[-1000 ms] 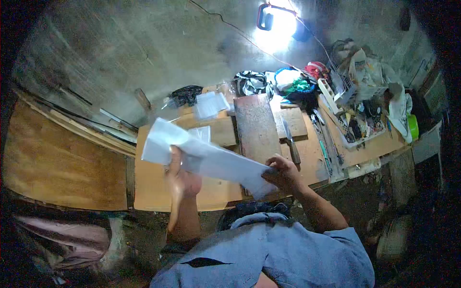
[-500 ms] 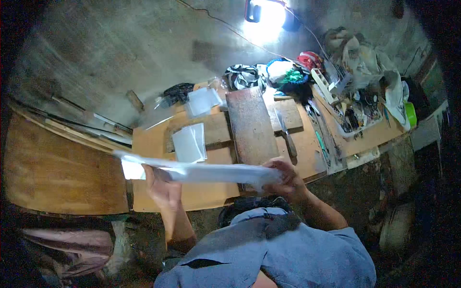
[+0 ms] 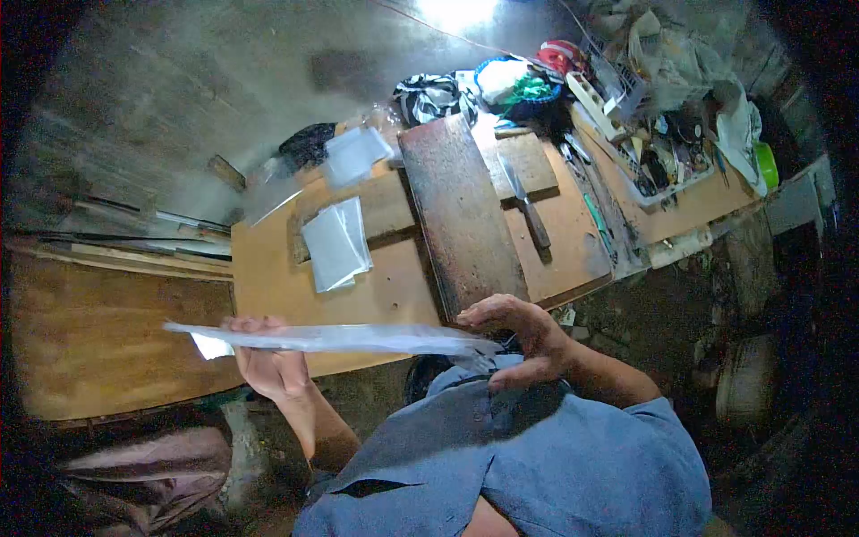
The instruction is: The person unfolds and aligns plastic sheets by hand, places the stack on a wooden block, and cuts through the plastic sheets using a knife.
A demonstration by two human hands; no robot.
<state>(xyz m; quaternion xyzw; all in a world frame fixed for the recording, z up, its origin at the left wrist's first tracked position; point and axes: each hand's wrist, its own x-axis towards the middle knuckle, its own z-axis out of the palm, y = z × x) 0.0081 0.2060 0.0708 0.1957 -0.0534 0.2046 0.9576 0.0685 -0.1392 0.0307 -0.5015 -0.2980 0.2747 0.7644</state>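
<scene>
A long, thin stack of translucent plastic sheets (image 3: 376, 338) is held nearly edge-on above the table's front edge. Near its left end, my left hand (image 3: 276, 369) grips it, with fingers behind and palm below. My right hand (image 3: 537, 345) is around the loose right end, its thumb and fingers spread apart and not closed on the stack. Beyond the hands, more plastic sheets (image 3: 335, 243) lie fanned on a wooden board (image 3: 394, 213). A long dark plank (image 3: 461, 210) slants across the table beside them.
A knife (image 3: 528, 206) lies across a small wooden board (image 3: 541, 166). Another pile of clear sheets (image 3: 353, 157) is farther back. At right stands a tray of tools (image 3: 667, 183), with a green container (image 3: 766, 168) beyond. A brown panel (image 3: 116, 340) adjoins the table at left.
My right hand has loosened from the end of the stack and its fingers have spread. The stack and my left hand have shifted left and slightly down; the camera view has tilted down.
</scene>
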